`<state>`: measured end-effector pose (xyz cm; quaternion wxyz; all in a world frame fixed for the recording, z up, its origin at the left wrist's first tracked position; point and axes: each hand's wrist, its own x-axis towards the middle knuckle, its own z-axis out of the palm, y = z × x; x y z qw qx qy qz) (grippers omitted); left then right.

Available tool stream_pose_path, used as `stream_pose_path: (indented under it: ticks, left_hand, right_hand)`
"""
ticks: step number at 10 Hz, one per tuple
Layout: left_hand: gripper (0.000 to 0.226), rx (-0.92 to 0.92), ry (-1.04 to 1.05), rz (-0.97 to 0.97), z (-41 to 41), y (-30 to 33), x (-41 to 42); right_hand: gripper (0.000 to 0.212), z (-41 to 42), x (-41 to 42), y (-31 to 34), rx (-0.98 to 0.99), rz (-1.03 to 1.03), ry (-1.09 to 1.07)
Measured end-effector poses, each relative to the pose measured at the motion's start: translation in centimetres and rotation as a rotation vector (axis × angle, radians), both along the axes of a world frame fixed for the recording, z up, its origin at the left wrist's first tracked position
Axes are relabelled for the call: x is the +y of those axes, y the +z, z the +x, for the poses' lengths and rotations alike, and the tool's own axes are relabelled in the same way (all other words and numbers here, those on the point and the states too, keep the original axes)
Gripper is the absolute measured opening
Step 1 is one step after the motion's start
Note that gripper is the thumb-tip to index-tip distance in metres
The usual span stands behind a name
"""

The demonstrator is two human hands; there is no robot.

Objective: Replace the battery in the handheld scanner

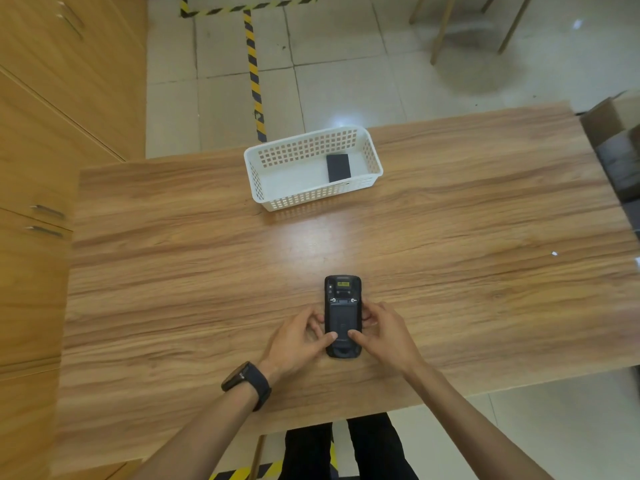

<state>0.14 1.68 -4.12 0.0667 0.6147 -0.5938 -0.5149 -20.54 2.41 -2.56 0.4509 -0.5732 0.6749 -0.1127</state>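
Note:
A black handheld scanner (343, 306) lies back side up on the wooden table (173, 271), near the front edge. My left hand (299, 339) grips its left side, with the thumb pressed on the back cover. My right hand (382, 336) grips the right side, thumb also on the cover. Two silver screws or latches show above the cover. A flat black battery (338, 167) lies inside a white perforated basket (277, 181) at the far middle of the table.
Wooden cabinets (52, 133) stand along the left. An open cardboard box (616, 133) sits past the table's right end. Chair legs (440, 32) and yellow-black floor tape (254, 74) lie beyond the table. A black watch is on my left wrist.

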Motion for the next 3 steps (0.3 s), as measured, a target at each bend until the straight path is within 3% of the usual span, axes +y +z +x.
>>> stream_pose_path:
  ticks: [1, 3]
  left_hand:
    - [0.028, 0.018, 0.11, -0.061, 0.0, 1.1, -0.9]
    - [0.028, 0.123, 0.176, -0.134, -0.9, 3.7, -4.9]
  right_hand:
    - [0.054, -0.2, -1.0, 0.6, 0.002, -0.046, -0.033]
    - [0.065, -0.4, -5.0, 2.1, -0.011, -0.131, -0.12]
